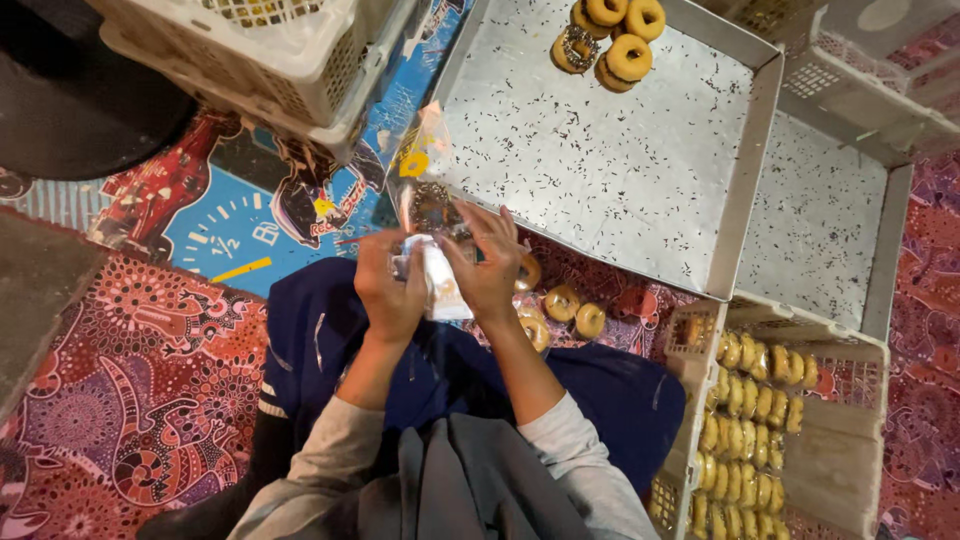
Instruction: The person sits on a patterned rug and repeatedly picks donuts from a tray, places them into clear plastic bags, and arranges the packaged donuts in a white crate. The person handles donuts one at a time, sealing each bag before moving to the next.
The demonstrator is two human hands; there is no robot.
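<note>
My left hand [388, 285] and my right hand [487, 262] meet above my lap, both gripping a clear plastic bag [425, 180] with a doughnut inside. The bag's top stands up past my fingers and a white part of it [440, 285] shows between my hands. A few bagged doughnuts [562, 305] lie on the patterned mat just right of my right hand. Several unwrapped doughnuts [615, 40] sit at the far end of a metal tray [600, 170] speckled with sprinkles.
A plastic crate [770, 420] at the right holds several rows of bagged doughnuts. A second metal tray [820, 220] lies beyond the first. White crates [260, 50] stand at the top left, another crate [870, 70] at the top right. A colourful mat [130, 380] covers the floor.
</note>
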